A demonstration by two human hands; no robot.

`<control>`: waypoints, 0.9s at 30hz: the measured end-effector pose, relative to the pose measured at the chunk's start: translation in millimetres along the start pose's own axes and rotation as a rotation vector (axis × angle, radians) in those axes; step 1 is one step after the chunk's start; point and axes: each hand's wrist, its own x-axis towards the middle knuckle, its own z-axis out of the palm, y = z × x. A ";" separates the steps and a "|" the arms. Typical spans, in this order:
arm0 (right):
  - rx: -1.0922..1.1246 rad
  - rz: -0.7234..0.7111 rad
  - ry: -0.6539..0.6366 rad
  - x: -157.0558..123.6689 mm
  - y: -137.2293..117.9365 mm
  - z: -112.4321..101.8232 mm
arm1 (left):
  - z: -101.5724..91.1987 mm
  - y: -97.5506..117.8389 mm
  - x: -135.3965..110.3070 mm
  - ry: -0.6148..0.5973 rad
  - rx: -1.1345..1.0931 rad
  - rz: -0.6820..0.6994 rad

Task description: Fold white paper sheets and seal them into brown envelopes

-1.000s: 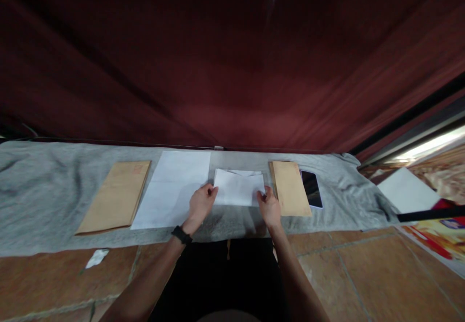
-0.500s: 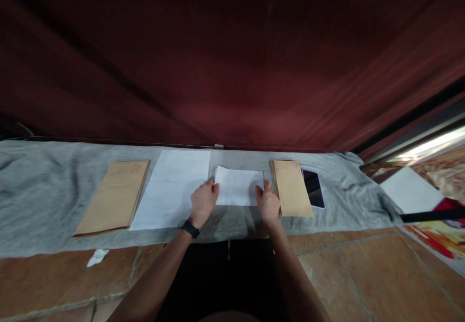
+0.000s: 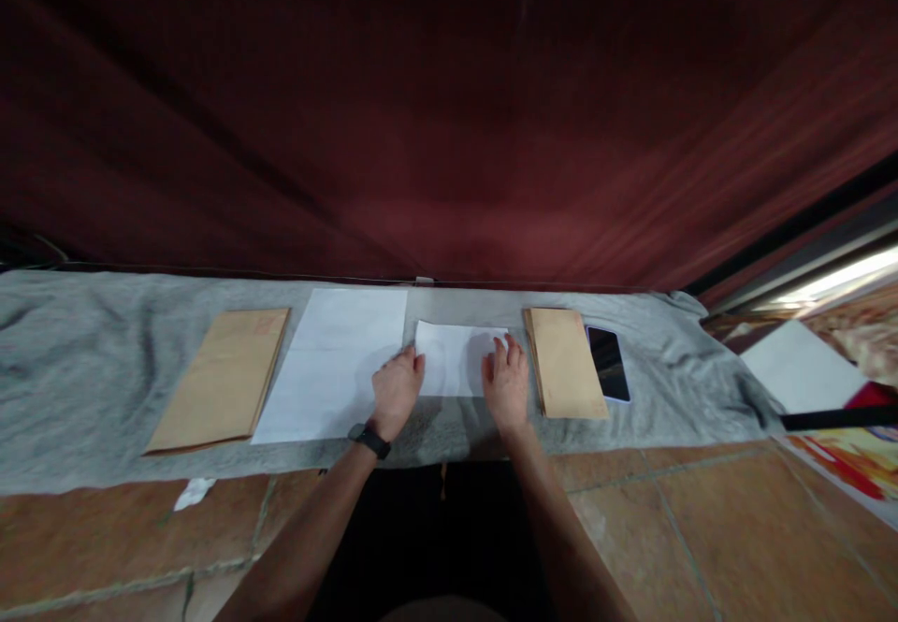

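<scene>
A folded sheet of white paper (image 3: 453, 360) lies lengthwise on the grey cloth between my hands. My left hand (image 3: 398, 386), with a dark watch on its wrist, is closed on the sheet's left edge, thumb on top. My right hand (image 3: 506, 382) rests over the sheet's right end with its fingers apart, covering that edge. To the left are flat white sheets (image 3: 333, 360) and, farther out, a stack of large brown envelopes (image 3: 221, 379). Smaller brown envelopes (image 3: 567, 365) lie just right of my right hand.
A phone (image 3: 607, 363) lies partly beside the small envelopes. The grey cloth (image 3: 680, 369) covers the long, narrow surface, with a dark red drape (image 3: 449, 136) rising behind it. A white scrap (image 3: 194, 493) is on the tiled floor (image 3: 758, 519).
My right hand has shifted left from the sheet's right edge onto its top, and its fingers have spread. My left hand stays at the left edge.
</scene>
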 end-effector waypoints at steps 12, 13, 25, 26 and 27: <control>0.078 -0.094 -0.070 -11.1 -9.3 21.7 | -4.3 -3.5 0.9 -0.047 -0.037 -0.032; 0.057 -0.100 -0.076 -12.7 -8.2 22.3 | -2.8 -3.3 0.9 -0.044 -0.032 -0.033; -0.027 -0.119 -0.098 -18.3 -13.4 23.4 | 17.6 28.2 -7.3 0.239 -0.120 0.426; -0.015 -0.120 -0.102 -18.5 -11.8 23.1 | 24.1 34.2 -6.4 0.229 -0.132 0.493; 0.005 -0.119 -0.109 -18.2 -9.9 22.7 | 30.8 39.3 -5.3 0.212 -0.136 0.524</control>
